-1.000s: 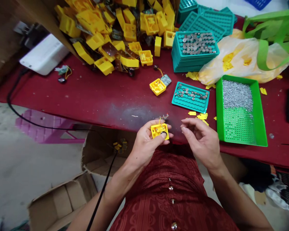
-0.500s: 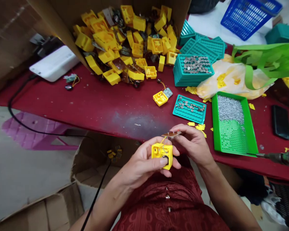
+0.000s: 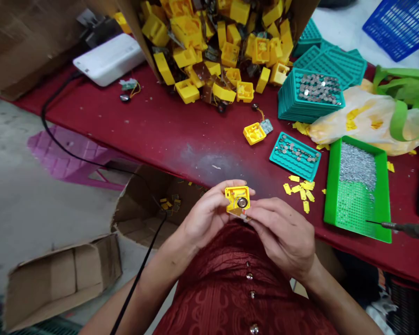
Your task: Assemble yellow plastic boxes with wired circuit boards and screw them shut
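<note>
My left hand (image 3: 209, 211) is closed round a small yellow plastic case (image 3: 232, 194), its open side facing up. Inside the case sits a round, dark speaker-like part (image 3: 242, 202) with a metallic rim. My right hand (image 3: 282, 228) pinches a small brown circuit board (image 3: 238, 212) at the near edge of the case. The board is tilted, and the right fingers cover part of it. Both hands are just off the front edge of the table.
A cardboard box of yellow cases (image 3: 188, 32) stands at the back. To the right are a teal tray of button cells (image 3: 295, 167), small yellow tabs (image 3: 306, 186), a green tray of screws (image 3: 356, 214) and an electric screwdriver (image 3: 408, 229). A black cable (image 3: 139, 274) crosses my left arm.
The board has moved from the far side of the case to its near edge in my right hand. The case has turned, and the speaker-like part is uncovered by my left thumb.
</note>
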The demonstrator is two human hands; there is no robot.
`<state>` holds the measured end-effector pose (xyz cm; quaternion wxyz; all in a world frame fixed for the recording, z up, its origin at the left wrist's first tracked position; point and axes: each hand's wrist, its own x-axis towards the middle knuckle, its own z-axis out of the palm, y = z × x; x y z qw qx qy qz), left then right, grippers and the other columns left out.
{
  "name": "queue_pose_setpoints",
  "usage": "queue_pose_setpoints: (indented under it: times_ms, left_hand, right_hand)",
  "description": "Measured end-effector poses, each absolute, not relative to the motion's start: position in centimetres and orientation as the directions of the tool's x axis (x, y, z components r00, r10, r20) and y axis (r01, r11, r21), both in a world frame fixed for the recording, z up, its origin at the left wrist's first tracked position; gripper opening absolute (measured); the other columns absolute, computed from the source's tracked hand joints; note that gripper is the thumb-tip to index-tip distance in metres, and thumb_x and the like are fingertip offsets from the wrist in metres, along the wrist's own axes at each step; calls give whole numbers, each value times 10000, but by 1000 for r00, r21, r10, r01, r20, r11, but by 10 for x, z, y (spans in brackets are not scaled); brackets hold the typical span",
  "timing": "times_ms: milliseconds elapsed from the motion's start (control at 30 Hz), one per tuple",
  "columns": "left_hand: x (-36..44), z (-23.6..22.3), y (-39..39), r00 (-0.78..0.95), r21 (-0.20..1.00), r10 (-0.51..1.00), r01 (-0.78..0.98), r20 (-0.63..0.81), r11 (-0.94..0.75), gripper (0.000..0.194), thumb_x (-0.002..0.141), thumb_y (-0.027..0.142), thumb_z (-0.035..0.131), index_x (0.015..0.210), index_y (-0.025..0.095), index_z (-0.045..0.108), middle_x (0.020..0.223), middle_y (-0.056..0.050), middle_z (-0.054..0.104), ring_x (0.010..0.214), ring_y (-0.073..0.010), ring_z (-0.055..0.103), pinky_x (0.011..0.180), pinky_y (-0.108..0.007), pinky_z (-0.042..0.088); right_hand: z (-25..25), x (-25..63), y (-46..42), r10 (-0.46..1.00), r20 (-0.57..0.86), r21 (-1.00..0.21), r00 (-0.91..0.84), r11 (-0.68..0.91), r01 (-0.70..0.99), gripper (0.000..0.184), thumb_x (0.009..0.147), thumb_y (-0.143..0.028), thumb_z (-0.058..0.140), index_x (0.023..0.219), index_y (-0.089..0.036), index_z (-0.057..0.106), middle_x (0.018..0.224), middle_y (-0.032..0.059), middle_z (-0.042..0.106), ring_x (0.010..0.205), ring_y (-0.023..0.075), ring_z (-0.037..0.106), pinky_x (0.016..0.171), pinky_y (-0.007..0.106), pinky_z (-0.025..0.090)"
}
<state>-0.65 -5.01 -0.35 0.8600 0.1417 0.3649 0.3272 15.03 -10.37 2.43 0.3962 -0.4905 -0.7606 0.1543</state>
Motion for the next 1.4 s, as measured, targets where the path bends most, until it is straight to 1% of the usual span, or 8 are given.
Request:
queue_pose_setpoints:
  times_ms: [67,267,433,633,800,933,1067,1400]
  left_hand:
    - [-11,-1,-50,535,452,650,-468,-540,760,292,694,203,681,980,152,709,1008,-107,756,836,-201,693,733,-293,543]
    - [-7,10,-52,508,557,677,-392,-533,732,300,666,95,738,956,166,699,931,-52,740,759,-145,661,686,-238,507]
    - [-7,12,-53,557,569,663,-366,-500,737,317,675,66,745,972,176,733,848,-8,696,730,-102,623,658,-185,488]
    - [-11,12,-54,640,450,592,-396,-490,801,353,695,166,728,1048,185,731,988,-53,699,849,-182,670,722,-284,586]
    - [-7,16,-57,579,547,641,-360,-504,756,428,656,31,750,1049,186,683,1000,-29,709,872,-153,681,744,-243,591]
    - [-1,15,-58,524,614,709,-382,-472,691,406,686,4,736,1045,157,625,944,-18,726,808,-116,689,710,-214,593]
    - [2,15,-58,500,665,732,-350,-462,659,440,620,-52,717,1000,143,609,922,-14,732,773,-94,689,696,-180,574]
    - [8,18,-57,456,724,746,-269,-485,635,450,592,-35,712,989,147,605,900,-5,716,742,-89,668,662,-175,551]
  right_hand:
    - [22,149,-106,846,460,-591,-271,519,617,210,875,-26,581,1015,-141,687,953,105,736,860,167,686,715,311,603]
    - [31,154,-106,819,457,-560,-346,567,604,162,861,-35,618,979,-118,690,940,107,731,840,173,650,695,310,568]
    - [41,159,-107,881,387,-596,-274,465,654,196,861,-11,614,1028,-97,668,915,88,705,850,140,629,771,282,543]
    - [45,159,-104,938,290,-591,-191,332,735,87,888,-60,604,906,-129,655,847,45,696,800,120,633,760,261,507]
    - [46,161,-102,952,257,-588,-167,291,755,78,900,-91,603,885,-154,647,840,25,696,758,110,635,717,253,496]
    - [47,162,-102,944,277,-553,-178,308,774,85,899,-93,609,945,-146,657,861,30,707,774,117,643,733,255,497]
    - [46,164,-102,942,291,-538,-166,304,786,60,895,-97,618,918,-141,653,851,29,706,762,112,637,719,245,488]
    - [44,170,-102,956,262,-607,-131,269,748,64,890,-90,623,903,-151,638,849,14,705,756,94,636,710,225,485]
